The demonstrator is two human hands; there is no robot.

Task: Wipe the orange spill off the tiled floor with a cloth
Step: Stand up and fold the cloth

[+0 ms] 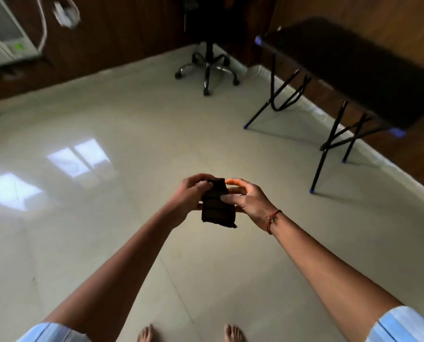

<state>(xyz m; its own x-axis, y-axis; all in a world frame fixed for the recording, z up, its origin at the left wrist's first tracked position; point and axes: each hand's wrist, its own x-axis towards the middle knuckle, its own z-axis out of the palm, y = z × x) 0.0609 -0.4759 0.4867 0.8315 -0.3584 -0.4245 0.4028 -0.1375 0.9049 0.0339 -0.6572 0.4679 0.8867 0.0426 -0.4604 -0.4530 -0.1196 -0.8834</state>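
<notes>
A small dark, folded cloth [218, 208] hangs between both my hands, held out in front of me at about waist height above the floor. My left hand [190, 193] grips its upper left edge. My right hand [246, 199] pinches its right side; a red thread is tied round that wrist. A thin orange streak [231, 181] shows just past the top of the cloth, beside my right fingertips; I cannot tell whether it lies on the floor. The pale glossy tiled floor [132, 243] spreads below.
A black folding table [354, 65] with blue-tipped legs stands at the right by the wood-panelled wall. An office chair base [207, 67] on castors sits at the back. A white appliance [3, 38] is at top left. My bare feet [233, 333] show at the bottom edge.
</notes>
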